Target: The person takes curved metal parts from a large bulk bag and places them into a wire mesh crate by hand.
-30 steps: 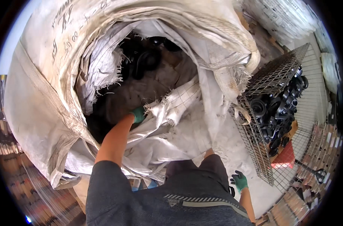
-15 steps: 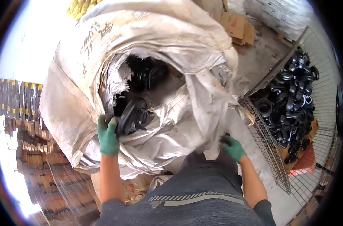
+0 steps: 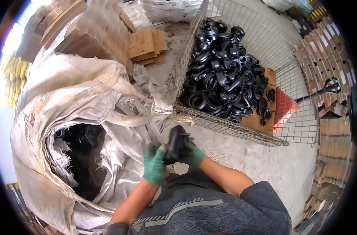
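Note:
In front of my body I hold a curved, glossy black moulded part [image 3: 175, 147], its exact kind unclear. My left hand [image 3: 154, 164], in a green glove with dark fingertips, is closed on its left side. My right hand [image 3: 193, 156], gloved alike, grips it from the right, its fingers partly hidden behind it. To the left stands a big white woven sack [image 3: 33, 137] with a frayed round opening. More black parts [image 3: 88, 135] lie in shadow inside it. Right of my hands, a wire mesh cage [image 3: 233, 127] contains a heap of similar black parts [image 3: 225, 78].
Cardboard [image 3: 270, 78] and a red sheet [image 3: 284, 105] lie in the cage. Flattened cartons [image 3: 147, 45] rest on the floor beyond the sack. Stacked cardboard [image 3: 335, 137] lines the right side. A white filled bag [image 3: 172, 9] stands at the back.
The view has swung right, from the sack toward the cage. My hands, apart before, are now together on the black part, which is clear of the sack's opening.

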Available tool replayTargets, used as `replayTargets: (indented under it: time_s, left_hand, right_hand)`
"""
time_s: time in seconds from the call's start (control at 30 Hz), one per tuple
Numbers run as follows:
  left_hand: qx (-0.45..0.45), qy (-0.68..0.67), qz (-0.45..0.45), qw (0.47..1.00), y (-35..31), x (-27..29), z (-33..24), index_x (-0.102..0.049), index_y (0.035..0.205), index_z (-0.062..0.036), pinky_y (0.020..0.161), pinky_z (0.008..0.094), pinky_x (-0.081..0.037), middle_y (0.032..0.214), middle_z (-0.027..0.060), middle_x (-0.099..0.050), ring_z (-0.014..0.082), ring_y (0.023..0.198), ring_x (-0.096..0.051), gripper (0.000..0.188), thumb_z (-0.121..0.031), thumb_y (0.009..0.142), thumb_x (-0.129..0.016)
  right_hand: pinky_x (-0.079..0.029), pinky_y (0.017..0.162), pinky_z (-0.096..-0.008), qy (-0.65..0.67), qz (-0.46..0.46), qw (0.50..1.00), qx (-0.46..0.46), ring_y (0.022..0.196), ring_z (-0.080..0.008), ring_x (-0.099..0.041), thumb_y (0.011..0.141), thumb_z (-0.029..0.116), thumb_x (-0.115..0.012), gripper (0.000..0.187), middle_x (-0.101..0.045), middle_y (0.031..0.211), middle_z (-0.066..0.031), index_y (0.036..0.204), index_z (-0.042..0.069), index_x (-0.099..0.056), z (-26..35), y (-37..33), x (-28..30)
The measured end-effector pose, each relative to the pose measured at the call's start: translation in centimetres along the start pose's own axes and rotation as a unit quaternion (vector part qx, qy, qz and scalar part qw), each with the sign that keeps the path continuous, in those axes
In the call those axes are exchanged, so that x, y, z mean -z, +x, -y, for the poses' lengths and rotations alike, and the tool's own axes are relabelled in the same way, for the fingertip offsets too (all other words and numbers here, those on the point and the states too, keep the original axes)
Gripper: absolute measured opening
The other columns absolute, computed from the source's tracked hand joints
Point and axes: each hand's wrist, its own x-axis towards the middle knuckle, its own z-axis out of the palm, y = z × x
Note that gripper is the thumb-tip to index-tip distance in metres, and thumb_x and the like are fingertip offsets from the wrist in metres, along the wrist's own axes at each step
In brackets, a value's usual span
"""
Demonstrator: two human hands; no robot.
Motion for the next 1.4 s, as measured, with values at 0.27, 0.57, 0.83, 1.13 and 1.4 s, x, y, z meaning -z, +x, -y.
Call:
replayTargets:
  time_s: [0.27,0.57,0.83,1.13,1.4]
  left_hand:
    - [-0.091,0.292,0.243,0.920,3.8,1.2,1.3,-0.045,0.137,-0.0060,0.090,0.0306,-0.049,0.120,0.0132,-0.062,0.0168,0.106,-0.060,0.049,-0.013,0.093,-0.064]
    - [-0.039,0.468,-0.025,0.882,-2.1,20.9,1.2,-0.053,0.130,-0.0054,0.090,0.0360,-0.048,0.120,0.0088,-0.066,0.0221,0.111,-0.062,0.046,-0.018,0.088,-0.069]
    - [-0.046,0.303,-0.309,0.900,2.9,40.8,-4.9,-0.058,0.124,-0.0005,0.073,0.0277,-0.052,0.098,0.0074,-0.069,0.0155,0.085,-0.065,0.039,-0.005,0.086,-0.066]
    - [-0.176,0.716,-0.158,0.657,27.6,51.5,-6.3,-0.051,0.134,-0.0041,0.096,0.0468,-0.048,0.126,0.0238,-0.060,0.0404,0.117,-0.057,0.047,-0.020,0.090,-0.056]
    - [-0.032,0.784,0.005,0.620,30.4,49.0,-6.4,-0.048,0.135,-0.0056,0.107,0.0432,-0.038,0.137,0.0206,-0.048,0.0372,0.125,-0.048,0.057,-0.033,0.087,-0.060]
  right_hand:
    - [-0.040,0.104,-0.0631,0.092,-0.120,0.964,0.217,0.130,-0.0333,-0.049,0.101,0.033,-0.039,0.042,-0.052,0.140,-0.0109,0.134,0.010,-0.052,7.9,2.0,12.0]
    - [-0.059,0.080,-0.0547,-0.264,-0.273,0.902,0.205,0.102,-0.0388,-0.063,0.096,0.018,-0.051,0.038,-0.060,0.123,-0.0184,0.132,0.007,-0.050,21.0,4.9,21.7]
    - [-0.060,0.063,-0.0473,-0.395,-0.332,0.856,-0.016,0.076,-0.0377,-0.069,0.095,0.011,-0.055,0.054,-0.062,0.117,-0.0189,0.144,0.010,-0.033,5.9,2.2,13.8]
    - [-0.059,0.059,-0.0451,-0.434,-0.482,0.761,-0.002,0.074,-0.0361,-0.069,0.092,0.008,-0.052,0.055,-0.064,0.109,-0.0183,0.144,0.008,-0.034,-2.7,-14.1,13.8]
    - [-0.059,0.062,-0.0468,-0.424,-0.497,0.756,-0.050,0.073,-0.0365,-0.070,0.093,0.002,-0.053,0.051,-0.065,0.108,-0.0196,0.141,0.005,-0.038,-8.5,-18.1,16.3]
